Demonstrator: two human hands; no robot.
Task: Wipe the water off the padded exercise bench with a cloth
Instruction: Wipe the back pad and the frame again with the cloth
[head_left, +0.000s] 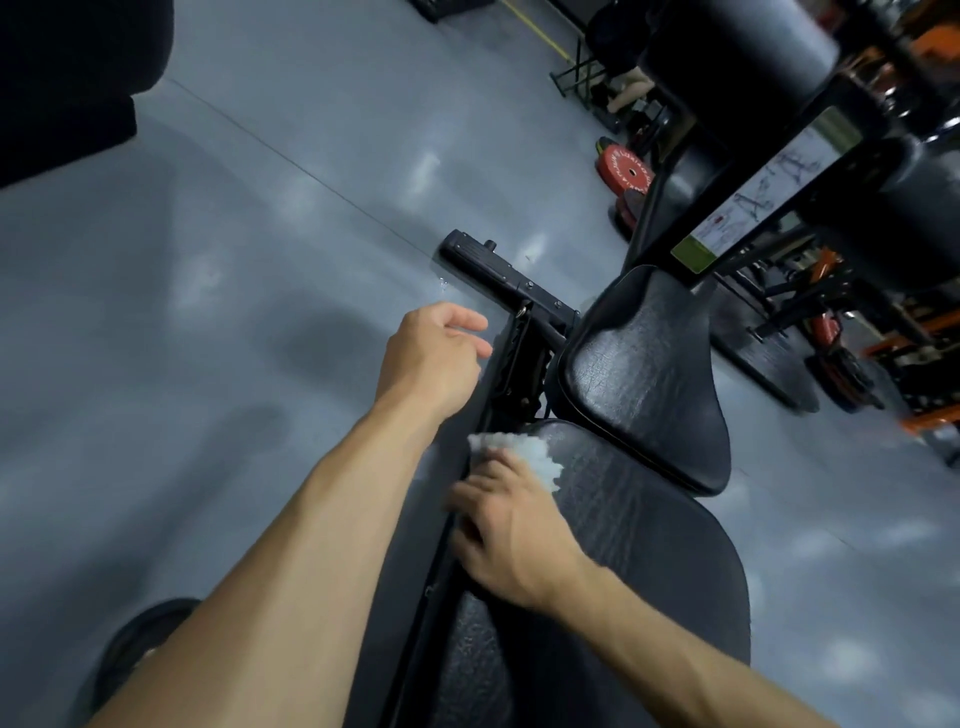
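The black padded exercise bench (649, 530) runs from the bottom centre up to the right, its long pad meeting a smaller seat pad (644, 364). A white cloth (524, 449) lies on the long pad near its left edge, close to the gap between the pads. My right hand (514, 530) presses down on the cloth, its fingers over it and blurred by motion. My left hand (431, 353) hovers left of the bench frame above the floor, fingers loosely curled and holding nothing. A pale streaky sheen shows on the pads beside the cloth.
The bench's black metal frame and foot bar (493, 265) stick out to the left over the grey floor (208, 312). Red weight plates (628, 171) lie behind. A black machine post with an instruction label (763, 192) and orange racks (883, 332) crowd the right. My shoe (140, 649) is bottom left.
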